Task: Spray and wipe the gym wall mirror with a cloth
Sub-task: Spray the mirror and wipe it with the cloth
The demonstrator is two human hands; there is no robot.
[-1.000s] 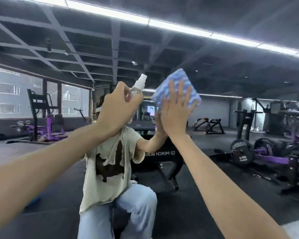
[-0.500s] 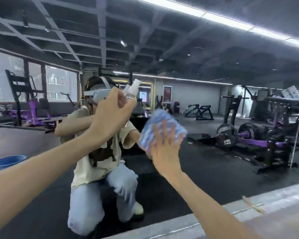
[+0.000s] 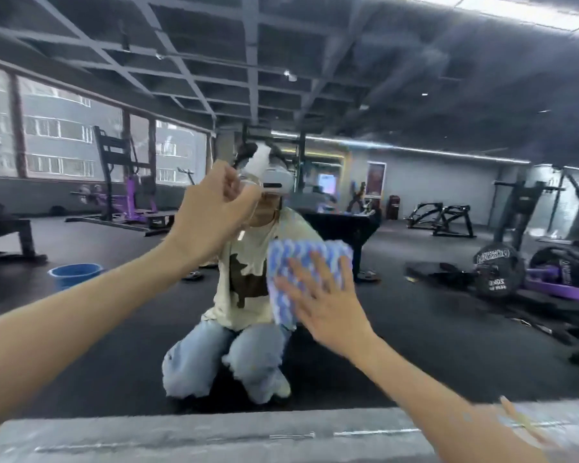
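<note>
The wall mirror [image 3: 415,228] fills the view and reflects the gym and a kneeling person. My right hand [image 3: 328,302] presses a blue-and-white patterned cloth [image 3: 301,259] flat against the glass with spread fingers, at mid height right of centre. My left hand [image 3: 211,215] is raised left of it, its fingers curled round a small clear spray bottle [image 3: 256,162] with a white top, held up in front of the mirror. Most of the bottle's body is hidden by the hand.
A grey ledge [image 3: 214,432] runs along the mirror's bottom edge. In the reflection are a blue basin [image 3: 74,274] on the dark floor at left, weight plates and purple machines [image 3: 495,272] at right, and windows at far left.
My right hand has slid the cloth downward on the mirror, from above head height to chest height of the reflection. The view has tilted down, so the ledge now shows. My left hand keeps the bottle raised.
</note>
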